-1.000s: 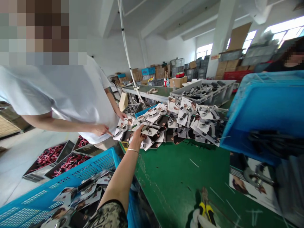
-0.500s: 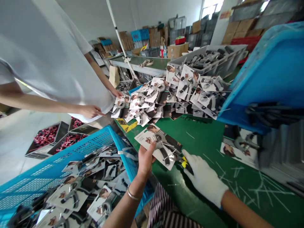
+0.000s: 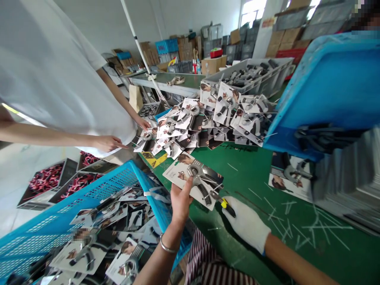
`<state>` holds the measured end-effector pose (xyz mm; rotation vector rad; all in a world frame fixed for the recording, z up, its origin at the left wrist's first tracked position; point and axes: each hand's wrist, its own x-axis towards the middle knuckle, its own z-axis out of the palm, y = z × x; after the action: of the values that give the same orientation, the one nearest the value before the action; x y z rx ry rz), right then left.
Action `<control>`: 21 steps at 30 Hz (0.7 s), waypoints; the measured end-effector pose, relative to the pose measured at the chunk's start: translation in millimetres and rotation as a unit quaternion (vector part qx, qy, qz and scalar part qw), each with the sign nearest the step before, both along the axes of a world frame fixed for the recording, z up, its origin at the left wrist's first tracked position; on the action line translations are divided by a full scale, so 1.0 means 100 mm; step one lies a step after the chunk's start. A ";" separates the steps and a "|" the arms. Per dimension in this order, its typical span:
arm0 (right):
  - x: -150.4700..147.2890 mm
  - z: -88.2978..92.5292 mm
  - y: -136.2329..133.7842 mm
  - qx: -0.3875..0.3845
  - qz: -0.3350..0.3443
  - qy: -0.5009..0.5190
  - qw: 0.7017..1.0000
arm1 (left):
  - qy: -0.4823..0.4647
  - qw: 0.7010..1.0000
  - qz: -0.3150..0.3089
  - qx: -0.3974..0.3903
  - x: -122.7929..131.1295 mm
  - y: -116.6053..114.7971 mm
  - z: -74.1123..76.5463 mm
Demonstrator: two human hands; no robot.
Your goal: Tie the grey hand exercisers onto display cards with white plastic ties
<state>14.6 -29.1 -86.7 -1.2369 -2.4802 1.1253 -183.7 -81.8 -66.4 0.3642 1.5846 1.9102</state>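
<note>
A hand grip strengthener on a printed card (image 3: 177,174) is in my left hand (image 3: 180,202), thumb on the front near the coil spring and fingers behind. The card tilts above the table's near-left edge. My right hand (image 3: 246,223), in a white glove, is closed around cutting pliers (image 3: 228,208) with black and yellow handles. The pliers' jaws are at the card's lower right edge, beside the grip strengthener's lower handle and a white tie. Whether they close on the tie I cannot tell.
A pile of carded grip strengtheners (image 3: 192,114) covers the far side of the green table (image 3: 246,170). A co-worker's hand (image 3: 144,123) touches its left end. Blue crates stand left (image 3: 138,174) and right (image 3: 335,79). Cut white strips (image 3: 311,227) and stacked cards (image 3: 350,178) lie right.
The view has shifted slightly, moving most things left. My right hand has turned a little, showing more of the pliers' black handle. My left hand keeps its hold on the card.
</note>
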 end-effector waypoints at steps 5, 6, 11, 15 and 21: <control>0.00 0.15 -0.10 -0.157 0.044 0.069 0.984 | -0.041 0.998 -0.043 0.009 -0.05 0.05 -0.07; 0.02 0.19 -0.08 -0.185 0.047 0.083 0.978 | -0.042 0.998 -0.050 0.008 -0.07 0.05 -0.07; 0.16 0.36 0.32 0.155 0.043 -0.039 0.986 | -0.036 0.988 -0.152 -0.019 -0.10 0.01 -0.01; 0.18 0.43 0.59 0.365 0.137 -0.187 0.902 | -0.051 0.975 -0.212 -0.037 -0.07 0.03 0.03; 0.08 0.41 0.58 0.417 0.150 -0.187 0.876 | -0.053 0.968 -0.241 -0.047 -0.04 0.05 0.05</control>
<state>22.7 28.6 -45.6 -0.8536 -2.9567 -0.2541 -187.7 -77.1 -61.6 0.5411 1.3602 1.4529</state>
